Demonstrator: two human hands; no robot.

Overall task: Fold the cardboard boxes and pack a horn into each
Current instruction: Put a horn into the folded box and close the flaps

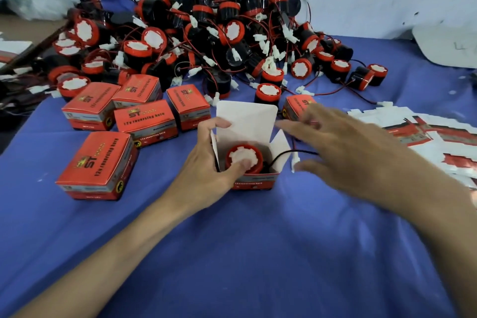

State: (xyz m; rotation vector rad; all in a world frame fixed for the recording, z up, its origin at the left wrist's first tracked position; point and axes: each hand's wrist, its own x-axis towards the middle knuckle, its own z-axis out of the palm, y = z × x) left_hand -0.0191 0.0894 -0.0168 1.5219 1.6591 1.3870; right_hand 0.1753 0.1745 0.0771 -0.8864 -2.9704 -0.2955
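Observation:
An open red cardboard box [254,179] stands on the blue cloth at centre, its white lid flap [245,121] upright. A red and black horn [244,156] sits inside, and its black wire with a white plug [294,161] hangs out over the right flap. My left hand [209,162] grips the box's left wall, thumb pressing on the horn's white face. My right hand [343,144] hovers blurred just right of the box, fingers spread, holding nothing.
A big heap of loose horns [206,39] with tangled wires fills the back of the cloth. Several closed red boxes [95,165] stand to the left and behind. Flat unfolded boxes [426,131] lie stacked at the right. A wall rises behind.

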